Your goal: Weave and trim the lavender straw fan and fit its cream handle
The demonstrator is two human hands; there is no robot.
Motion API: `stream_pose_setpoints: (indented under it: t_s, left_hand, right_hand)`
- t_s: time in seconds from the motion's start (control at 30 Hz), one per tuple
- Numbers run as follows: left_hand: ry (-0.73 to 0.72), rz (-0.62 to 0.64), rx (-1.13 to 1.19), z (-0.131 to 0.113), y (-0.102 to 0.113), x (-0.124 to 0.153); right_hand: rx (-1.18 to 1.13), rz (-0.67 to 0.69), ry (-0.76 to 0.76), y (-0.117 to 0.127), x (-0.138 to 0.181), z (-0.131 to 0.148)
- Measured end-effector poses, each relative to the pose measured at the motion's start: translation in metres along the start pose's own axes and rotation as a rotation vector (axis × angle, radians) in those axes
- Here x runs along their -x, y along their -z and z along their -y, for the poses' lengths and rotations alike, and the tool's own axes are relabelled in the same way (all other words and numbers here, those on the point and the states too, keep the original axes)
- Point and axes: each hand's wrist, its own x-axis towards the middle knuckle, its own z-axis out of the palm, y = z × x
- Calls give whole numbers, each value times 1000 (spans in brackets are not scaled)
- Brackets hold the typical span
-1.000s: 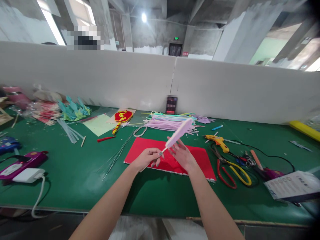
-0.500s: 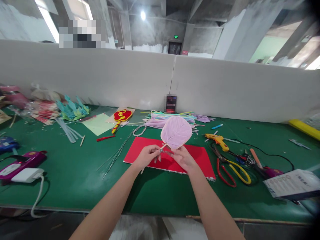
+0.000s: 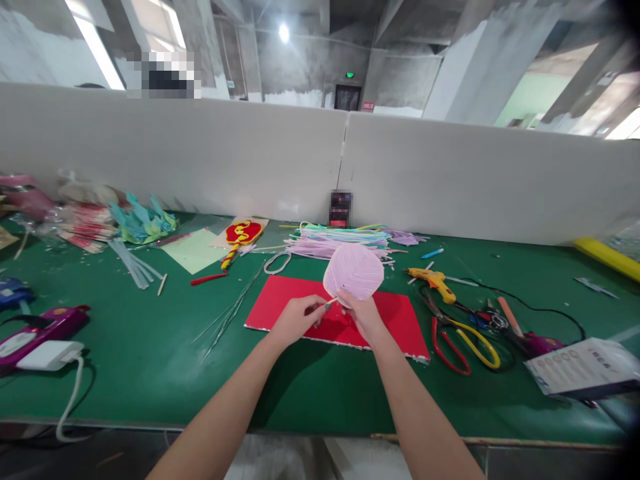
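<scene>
A pale purple hand fan (image 3: 354, 270) with a leaf-like rounded face is held up over a red board (image 3: 400, 327). My left hand (image 3: 300, 317) pinches its thin light stick handle. My right hand (image 3: 361, 312) grips the fan's lower edge, close to where the stick meets the face, with the thumb on the front. Behind the fan lies a pile of pastel pipe cleaners (image 3: 315, 243), mostly purple and green.
To the right lie a yellow glue gun (image 3: 435, 283), scissors with red and yellow handles (image 3: 463, 343) and a white box (image 3: 583, 367). Leftward are thin wires (image 3: 233, 310), a red-and-yellow fan (image 3: 243, 233), green paper (image 3: 195, 250), glue sticks (image 3: 133, 263) and a purple power strip (image 3: 55, 327).
My right hand has closed onto the fan's lower edge, its thumb now in front. The fan has dropped slightly, and its stick lies flatter in my left hand.
</scene>
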Motion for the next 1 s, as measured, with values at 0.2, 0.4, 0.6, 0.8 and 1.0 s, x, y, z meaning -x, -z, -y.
stream_pose_setpoints:
  t_s: [0.2,0.4,0.6,0.8,1.0]
  left_hand:
    - [-54,-114,-145,-8,-10,-6]
    - [-63,-144,-35,-10,-16,-12]
    - [-42,-71,-56,-17,-4,-10]
    - [20,-10,141,-26,1,-18]
    - [42,-52,273,-20,-9,-20]
  right_hand:
    - [-18,15,45,-4,1,4]
    - [-61,-18,50,-4,-1,8]
    - [-91,-20,42,-3,0,9]
    - [-70,-9,62,-2,1,9]
    - [-7,36,76,-1,0,8]
